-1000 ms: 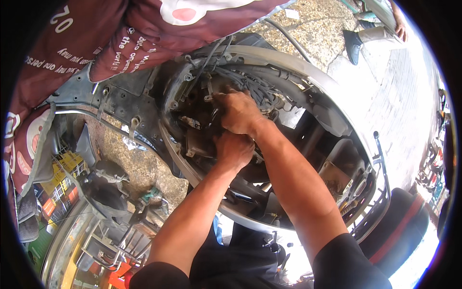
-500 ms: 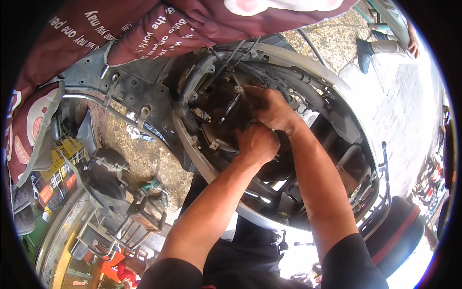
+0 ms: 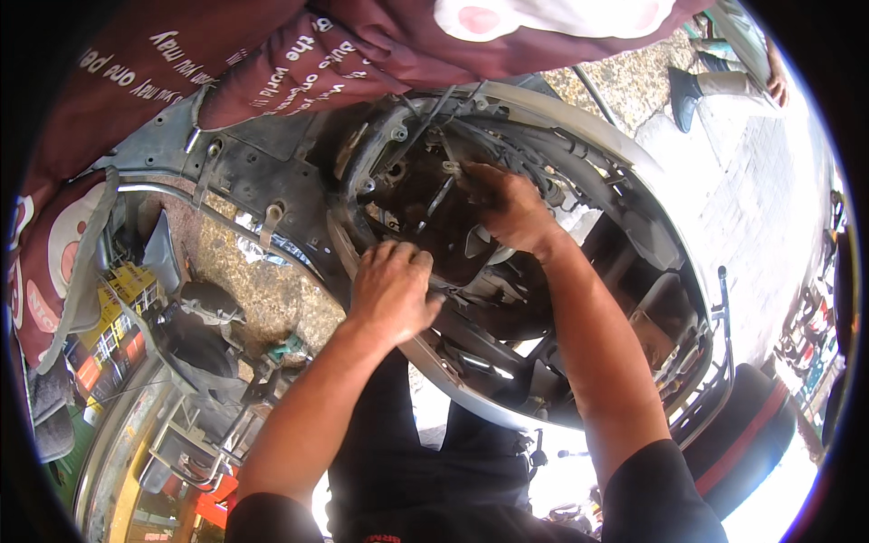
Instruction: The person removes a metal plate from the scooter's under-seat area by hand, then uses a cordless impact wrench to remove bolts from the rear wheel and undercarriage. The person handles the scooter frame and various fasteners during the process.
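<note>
My left hand lies over the near-left edge of an opened scooter body, fingers bent over the rim and thumb toward the inside. My right hand reaches into the cavity, fingers curled beside a small metal bracket and dark inner housing; what they hold is hidden in shadow. Cables and hoses run along the cavity's far right side.
Maroon printed fabric drapes over the top left. Left are a floorboard frame, metal stands and parts. A black seat is at lower right; another person's legs and hand show at upper right.
My left hand has pulled out of the cavity, down-left onto the near rim, exposing inner parts. My right hand stays inside near the bracket.
</note>
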Demonstrator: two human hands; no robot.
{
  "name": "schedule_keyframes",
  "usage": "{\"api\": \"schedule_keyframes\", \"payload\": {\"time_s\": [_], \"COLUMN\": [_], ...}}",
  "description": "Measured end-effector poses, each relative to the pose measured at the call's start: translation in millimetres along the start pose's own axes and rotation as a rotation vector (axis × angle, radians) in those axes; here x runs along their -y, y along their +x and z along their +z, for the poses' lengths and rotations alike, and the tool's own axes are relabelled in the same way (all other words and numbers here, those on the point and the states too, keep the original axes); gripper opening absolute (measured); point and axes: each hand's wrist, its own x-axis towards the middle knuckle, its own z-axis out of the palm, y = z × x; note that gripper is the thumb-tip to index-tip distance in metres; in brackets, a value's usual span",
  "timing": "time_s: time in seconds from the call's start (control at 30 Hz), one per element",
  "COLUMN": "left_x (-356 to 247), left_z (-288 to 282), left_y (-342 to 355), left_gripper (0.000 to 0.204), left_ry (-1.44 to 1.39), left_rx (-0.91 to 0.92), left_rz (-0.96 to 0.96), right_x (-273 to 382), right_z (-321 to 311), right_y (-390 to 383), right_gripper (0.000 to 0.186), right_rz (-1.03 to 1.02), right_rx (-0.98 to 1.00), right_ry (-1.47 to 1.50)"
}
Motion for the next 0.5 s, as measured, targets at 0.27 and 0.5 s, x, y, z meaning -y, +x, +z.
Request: {"api": "schedule_keyframes", "payload": {"time_s": [0.27,0.5], "left_x": [35.2,47.5], "left_z": [-6.5,29.9], "left_y": [34.3,112.8], "left_gripper": [0.036,0.051], "left_ry": [-0.724,-0.157], "left_rx": [0.092,0.544], "left_rz": [-0.183,-0.261], "right_x": [15.1,15.5], "right_z": [53.0,72.9], "right_y": [-47.4,-55.5], "right_gripper": [0.053,0.042], "right_rz": [0.468,0.999], "right_rx": [-0.505,-0.17], "right_ry": [-0.049,0.627]}}
